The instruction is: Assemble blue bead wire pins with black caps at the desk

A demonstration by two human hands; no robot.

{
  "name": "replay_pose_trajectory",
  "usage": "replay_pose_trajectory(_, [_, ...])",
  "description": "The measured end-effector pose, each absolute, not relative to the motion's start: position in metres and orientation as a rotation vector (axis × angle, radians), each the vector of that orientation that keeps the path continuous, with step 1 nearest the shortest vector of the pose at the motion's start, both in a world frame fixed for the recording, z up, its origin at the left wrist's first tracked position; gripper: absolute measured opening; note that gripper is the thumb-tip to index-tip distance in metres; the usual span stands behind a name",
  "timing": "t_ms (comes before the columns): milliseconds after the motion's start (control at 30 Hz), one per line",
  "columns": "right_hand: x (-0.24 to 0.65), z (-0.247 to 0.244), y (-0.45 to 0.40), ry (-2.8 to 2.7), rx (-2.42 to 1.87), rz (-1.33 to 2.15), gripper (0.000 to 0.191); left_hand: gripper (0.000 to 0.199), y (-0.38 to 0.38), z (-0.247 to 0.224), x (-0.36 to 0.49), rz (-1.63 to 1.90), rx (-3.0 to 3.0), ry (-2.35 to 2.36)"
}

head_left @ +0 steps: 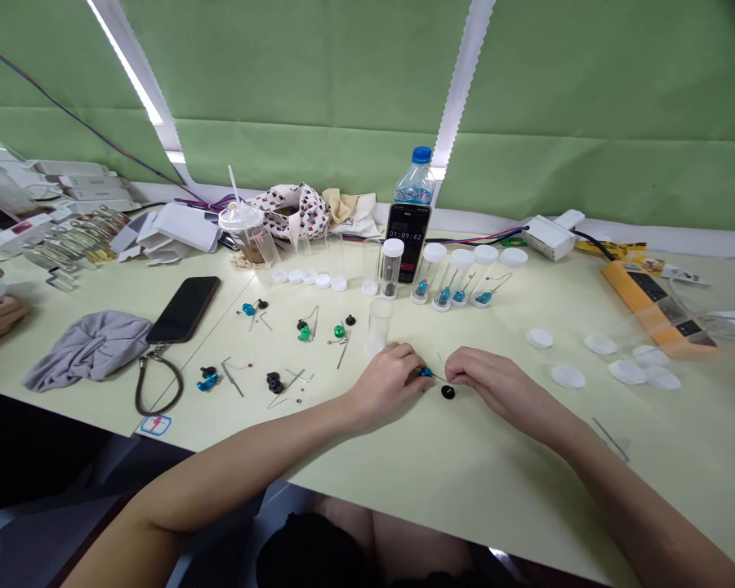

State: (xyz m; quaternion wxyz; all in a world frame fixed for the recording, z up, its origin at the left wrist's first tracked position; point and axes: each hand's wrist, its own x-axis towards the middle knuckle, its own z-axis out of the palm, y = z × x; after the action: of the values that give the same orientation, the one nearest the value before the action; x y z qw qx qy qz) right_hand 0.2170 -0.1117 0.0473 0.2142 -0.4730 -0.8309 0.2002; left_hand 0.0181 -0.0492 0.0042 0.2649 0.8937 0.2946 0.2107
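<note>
Our 2 bare forearms (pixel 254 456) reached over a pale yellow table (pixel 404 457). Our left hand (pixel 383 388) gripped a small blue part (pixel 426 372) in its fingertips; our right hand (pixel 490 380) pinched a thin metal piece (pixel 441 376) just beside it. Near both hands lay 1 black disc (pixel 447 392). Beyond our left hand stood a clear tube (pixel 380 320); farther back, an upright phone (pixel 409 224) read 01:09:42.

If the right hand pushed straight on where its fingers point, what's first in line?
Probably the small blue part at the left hand's fingertips, just ahead of the right hand. Exact depth unclear from this view.
</note>
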Motion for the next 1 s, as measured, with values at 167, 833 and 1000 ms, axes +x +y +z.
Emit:
replay_pose_trajectory(167, [0.218,0.04,-0.108,-2.238,-1.339,0.425,0.016,0.023,-0.051,0.004,0.018,0.566,2.426,0.775])
replay_pose_trajectory(833, [0.217,0.012,-0.106,-2.315,-1.37,-0.028,0.033,0.02,-0.053,0.005,0.018,0.57,2.45,0.736])
replay_pose_trajectory(1000, [0.214,0.009,-0.105,-2.261,-1.372,-0.064,0.037,0.016,-0.05,0.005,0.017,0.562,2.404,0.756])
